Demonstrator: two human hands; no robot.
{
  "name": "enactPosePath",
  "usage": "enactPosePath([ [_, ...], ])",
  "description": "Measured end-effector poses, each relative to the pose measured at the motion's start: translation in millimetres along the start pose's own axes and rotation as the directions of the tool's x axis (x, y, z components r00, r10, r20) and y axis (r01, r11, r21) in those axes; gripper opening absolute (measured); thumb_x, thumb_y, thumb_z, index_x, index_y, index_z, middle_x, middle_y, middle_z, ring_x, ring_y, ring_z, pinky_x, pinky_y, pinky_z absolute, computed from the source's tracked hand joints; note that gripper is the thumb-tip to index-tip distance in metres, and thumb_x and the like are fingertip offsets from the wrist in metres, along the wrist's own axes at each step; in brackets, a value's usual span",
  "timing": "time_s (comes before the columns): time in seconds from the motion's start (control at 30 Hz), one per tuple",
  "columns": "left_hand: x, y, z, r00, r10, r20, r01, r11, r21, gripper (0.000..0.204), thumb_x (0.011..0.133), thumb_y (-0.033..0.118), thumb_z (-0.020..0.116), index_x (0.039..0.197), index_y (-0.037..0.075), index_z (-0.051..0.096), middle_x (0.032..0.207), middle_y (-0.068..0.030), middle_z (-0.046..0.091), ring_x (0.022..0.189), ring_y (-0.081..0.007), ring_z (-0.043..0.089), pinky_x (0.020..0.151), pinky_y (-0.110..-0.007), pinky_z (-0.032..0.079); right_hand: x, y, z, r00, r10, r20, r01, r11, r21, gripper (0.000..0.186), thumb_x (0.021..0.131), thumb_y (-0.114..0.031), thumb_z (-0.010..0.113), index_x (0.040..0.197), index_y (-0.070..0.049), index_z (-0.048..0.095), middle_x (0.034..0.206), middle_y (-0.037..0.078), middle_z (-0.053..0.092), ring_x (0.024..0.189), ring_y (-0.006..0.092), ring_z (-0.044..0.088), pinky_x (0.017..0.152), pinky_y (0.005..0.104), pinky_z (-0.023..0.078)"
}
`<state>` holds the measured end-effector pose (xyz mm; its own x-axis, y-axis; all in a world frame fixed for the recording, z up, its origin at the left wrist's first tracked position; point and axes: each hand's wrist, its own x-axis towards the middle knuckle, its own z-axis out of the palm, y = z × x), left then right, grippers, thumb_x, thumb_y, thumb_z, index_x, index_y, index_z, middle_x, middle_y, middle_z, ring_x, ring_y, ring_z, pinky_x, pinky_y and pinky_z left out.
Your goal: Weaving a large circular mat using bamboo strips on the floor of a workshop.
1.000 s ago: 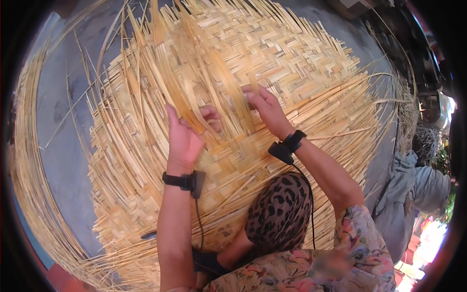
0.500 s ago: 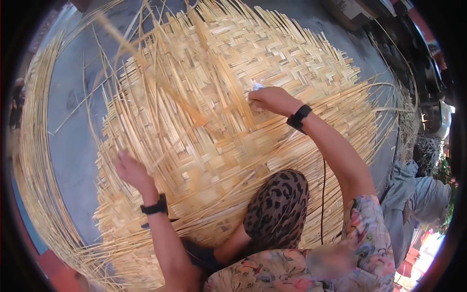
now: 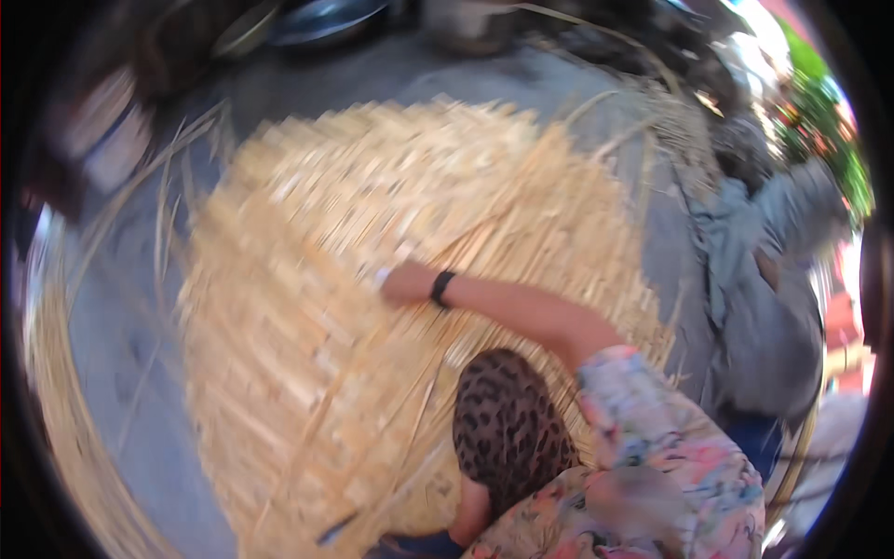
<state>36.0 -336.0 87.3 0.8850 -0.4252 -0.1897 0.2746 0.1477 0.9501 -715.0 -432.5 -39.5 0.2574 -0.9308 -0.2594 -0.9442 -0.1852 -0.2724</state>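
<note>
My right hand [image 3: 407, 283] is closed and rests low over the middle of a large woven mat [image 3: 270, 363] of pale yellow split strips. A small whitish bit [image 3: 382, 277] shows at its fingertips, too blurred to name. Long loose strips [image 3: 503, 200] lie across the mat beyond and to the right of the hand. My left hand is out of the picture. Near the mat's lower part lies a slim dark object [image 3: 337, 529], its kind unclear.
My knee [image 3: 510, 410] in spotted cloth presses close to the mat. Long strips [image 3: 60, 401] curve along the left on grey floor [image 3: 121, 326]. A metal basin [image 3: 326, 20] stands at the far side. Grey-blue cloth [image 3: 764, 307] is heaped at right.
The view has swung, so the mat appears turned and farther surroundings show. My left hand has gone out of view. The loose strips that stood up over the mat no longer show there.
</note>
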Motion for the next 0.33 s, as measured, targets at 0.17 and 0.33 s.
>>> enactPosePath([
  [0.17,-62,-81,19,0.849,0.206,0.487,-0.332,0.925,0.186,0.037,0.105,0.031,0.042,0.134,0.01,0.052,0.132,-0.01,0.058,0.121,-0.0247,0.052,0.109,-0.04,0.037,-3,-39,-26,0.999,-0.048,-0.009,0.048,0.917,0.397,0.015,0.081,-0.032,0.067,0.089,-0.02,0.067,0.088,0.003,0.07,0.086,0.0263,0.066,0.074,0.0413,0.048],
  [0.33,-133,-48,84,0.93,0.316,0.188,-0.365,0.857,0.364,0.039,0.097,0.021,0.062,0.133,0.009,0.056,0.128,-0.0144,0.063,0.117,-0.0232,0.055,0.105,-0.036,0.039,0,-46,-21,0.985,-0.141,-0.1,0.158,0.969,0.191,0.019,0.085,-0.037,0.065,0.092,-0.019,0.064,0.087,0.007,0.069,0.083,0.0304,0.065,0.073,0.0425,0.048],
])
